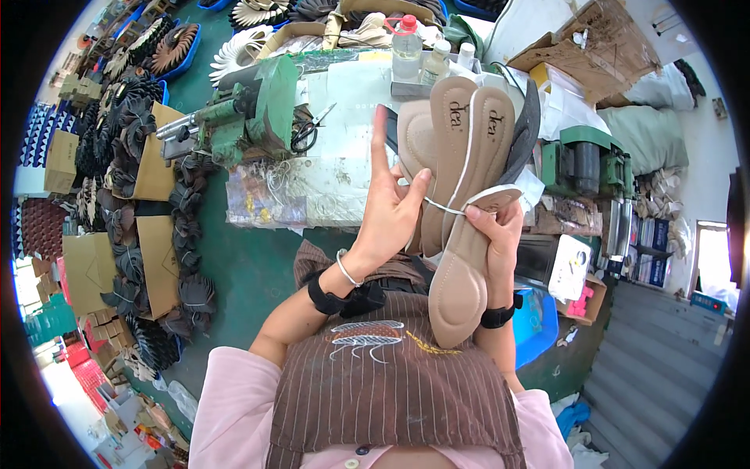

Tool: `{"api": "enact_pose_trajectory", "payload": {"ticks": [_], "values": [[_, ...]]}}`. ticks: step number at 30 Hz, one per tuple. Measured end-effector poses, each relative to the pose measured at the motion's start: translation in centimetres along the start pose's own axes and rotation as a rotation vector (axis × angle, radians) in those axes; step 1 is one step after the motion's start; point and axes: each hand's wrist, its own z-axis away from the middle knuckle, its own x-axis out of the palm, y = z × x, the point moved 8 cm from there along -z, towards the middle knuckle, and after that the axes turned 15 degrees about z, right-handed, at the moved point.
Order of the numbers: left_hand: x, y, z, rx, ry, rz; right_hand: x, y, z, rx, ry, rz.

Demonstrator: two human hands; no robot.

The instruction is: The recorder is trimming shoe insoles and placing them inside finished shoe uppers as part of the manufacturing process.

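A bundle of beige shoe insoles (pixel 461 293) stands fanned out in front of my chest, with a dark grey insole (pixel 525 129) at its right side. A white band (pixel 445 206) runs across the bundle between my two hands. My right hand (pixel 500 230) grips the insoles from the right, its thumb on the front near the band. On the left side, my left hand (pixel 394 207) has its index finger stretched upward, while its thumb is bent against the insoles and the band. The other left fingers are partly hidden behind the bundle.
Beyond my hands is a worktable (pixel 344 86) with black scissors (pixel 314 129), a red-capped bottle (pixel 405 47) and a green sewing machine (pixel 242 113). Another green machine (pixel 586 164) stands at right. Boxes (pixel 160 262) and bundled dark insoles (pixel 195 293) line the left. A blue bin (pixel 539 328) sits at right.
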Motion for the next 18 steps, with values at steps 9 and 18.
{"api": "enact_pose_trajectory", "payload": {"ticks": [9, 18], "values": [[-0.2, -3.5, 0.8, -0.316, -0.207, -0.025, 0.2, 0.7, 0.5, 0.104, -0.02, -0.068], [-1.4, -7.2, 1.3, -0.591, -0.036, 0.139, -0.1, 1.3, 0.5, 0.165, 0.062, -0.09]]}}
